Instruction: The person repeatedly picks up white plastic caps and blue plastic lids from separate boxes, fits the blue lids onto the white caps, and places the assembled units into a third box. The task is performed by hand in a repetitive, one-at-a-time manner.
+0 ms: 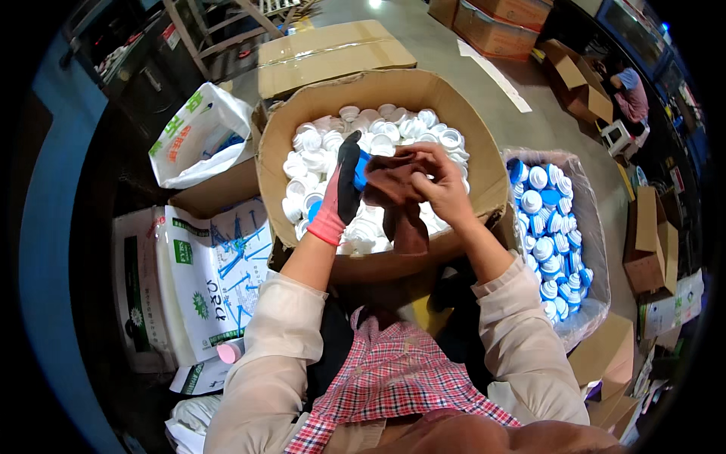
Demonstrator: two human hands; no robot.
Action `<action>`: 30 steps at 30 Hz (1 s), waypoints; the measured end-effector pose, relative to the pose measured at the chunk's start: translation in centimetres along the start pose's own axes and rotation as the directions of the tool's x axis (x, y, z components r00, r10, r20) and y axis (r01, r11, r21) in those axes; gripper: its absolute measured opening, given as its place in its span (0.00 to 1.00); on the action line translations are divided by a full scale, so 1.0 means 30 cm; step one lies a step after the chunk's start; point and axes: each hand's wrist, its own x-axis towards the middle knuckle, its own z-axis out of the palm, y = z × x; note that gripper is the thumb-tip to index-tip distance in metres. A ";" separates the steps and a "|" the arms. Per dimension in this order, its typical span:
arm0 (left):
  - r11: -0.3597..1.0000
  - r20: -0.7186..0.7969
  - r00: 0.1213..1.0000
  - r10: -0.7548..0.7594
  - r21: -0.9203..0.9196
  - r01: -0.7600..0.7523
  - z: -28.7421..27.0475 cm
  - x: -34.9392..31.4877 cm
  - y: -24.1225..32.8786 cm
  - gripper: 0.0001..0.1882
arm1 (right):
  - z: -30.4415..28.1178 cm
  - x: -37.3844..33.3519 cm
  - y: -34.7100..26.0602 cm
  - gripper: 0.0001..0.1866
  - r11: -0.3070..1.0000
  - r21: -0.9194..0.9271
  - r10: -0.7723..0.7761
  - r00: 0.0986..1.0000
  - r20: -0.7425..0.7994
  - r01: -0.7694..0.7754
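Note:
My left hand [340,193], in a pink and black glove, is closed on a blue plastic part [361,172]; its full shape is hidden by the fingers and a cloth. My bare right hand [442,181] pinches a crumpled brown cloth [393,181], which lies against the blue part and hangs down below it. Both hands are above a large open cardboard box [386,266] filled with white round ribbed plastic parts [306,163]. A few blue pieces [314,209] show among them, beside my left wrist.
To the right stands a plastic-lined box [597,280] of blue-and-white ribbed parts [556,227]. On the left, thin blue sticks [240,257] lie on a printed white sack [198,303], below a white bag [189,163]. Behind is a closed carton [336,57]. A person [631,91] sits far right.

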 end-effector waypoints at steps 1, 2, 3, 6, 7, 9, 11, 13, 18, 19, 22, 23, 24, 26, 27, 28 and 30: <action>0.993 0.045 0.998 0.039 0.110 -0.043 -0.005 0.003 -0.047 0.30 | 0.019 -0.006 -0.008 0.18 0.993 -0.119 -0.023 1.000 0.008 0.024; 0.877 0.188 0.966 0.175 0.417 -0.240 -0.027 0.007 -0.105 0.29 | 0.049 -0.024 0.022 0.16 0.983 -0.182 -0.014 0.999 0.043 0.021; 0.688 0.332 0.904 0.270 0.591 -0.422 -0.041 0.005 -0.131 0.29 | 0.061 -0.033 0.042 0.14 0.903 -0.332 -0.188 0.947 0.262 0.271; 0.769 0.200 0.930 -0.308 -0.524 0.367 -0.033 0.022 -0.092 0.34 | 0.011 -0.045 0.070 0.12 0.694 -0.584 -0.170 0.885 0.434 0.420; 0.657 0.128 0.892 -0.433 -0.633 0.409 -0.014 0.033 -0.049 0.39 | -0.038 -0.053 0.113 0.13 0.624 -0.667 -0.121 0.894 0.432 0.407; 0.628 0.055 0.860 -0.507 -0.660 0.412 0.003 0.028 -0.006 0.38 | -0.046 -0.067 0.079 0.15 0.600 -0.712 -0.094 0.916 0.389 0.364; 0.835 0.037 0.930 -0.365 -0.430 0.344 -0.002 0.007 -0.052 0.34 | -0.007 -0.066 0.035 0.16 0.709 -0.556 -0.325 0.901 0.287 0.433; 0.778 0.169 0.912 -0.374 -0.478 0.408 -0.018 0.013 -0.173 0.28 | 0.018 -0.044 0.018 0.19 0.647 -0.557 -0.475 0.846 0.241 0.521; 0.986 -0.003 1.000 0.019 0.165 -0.018 0.072 -0.029 -0.128 0.21 | -0.035 -0.036 0.119 0.13 0.820 -0.541 -0.224 0.974 -0.007 0.185; 0.963 0.069 0.989 0.131 0.228 -0.143 0.074 -0.016 -0.080 0.22 | -0.050 -0.035 0.165 0.12 0.832 -0.542 -0.166 0.986 -0.031 0.123; 0.996 -0.223 0.971 0.083 -0.005 -0.086 -0.050 0.017 -0.169 0.27 | -0.044 -0.046 0.265 0.16 0.772 -0.630 0.104 0.959 0.265 0.090; 0.967 -0.141 0.987 -0.080 -0.249 0.043 -0.058 0.049 -0.104 0.30 | -0.051 -0.066 0.323 0.17 0.755 -0.647 0.207 0.898 0.388 0.105; 0.895 -0.182 0.962 -0.205 -0.432 0.109 -0.062 0.061 -0.057 0.34 | -0.050 -0.080 0.325 0.21 0.760 -0.646 0.302 0.840 0.452 0.075; 0.683 -0.149 0.916 -0.372 -0.712 0.161 -0.098 0.074 -0.045 0.43 | -0.118 -0.055 0.441 0.23 0.731 -0.680 0.383 0.855 0.350 -0.049; 0.611 -0.080 0.914 -0.398 -0.766 0.200 -0.105 0.074 -0.051 0.46 | -0.173 -0.022 0.490 0.23 0.693 -0.714 0.414 0.867 0.277 -0.102; 0.519 0.025 0.918 -0.396 -0.819 0.246 -0.120 0.067 -0.055 0.47 | -0.218 0.024 0.518 0.23 0.604 -0.784 0.462 0.864 0.201 -0.141; 0.397 0.165 0.912 -0.376 -0.860 0.319 -0.130 0.060 -0.055 0.48 | -0.295 0.082 0.584 0.23 0.403 -0.900 0.523 0.849 0.076 -0.168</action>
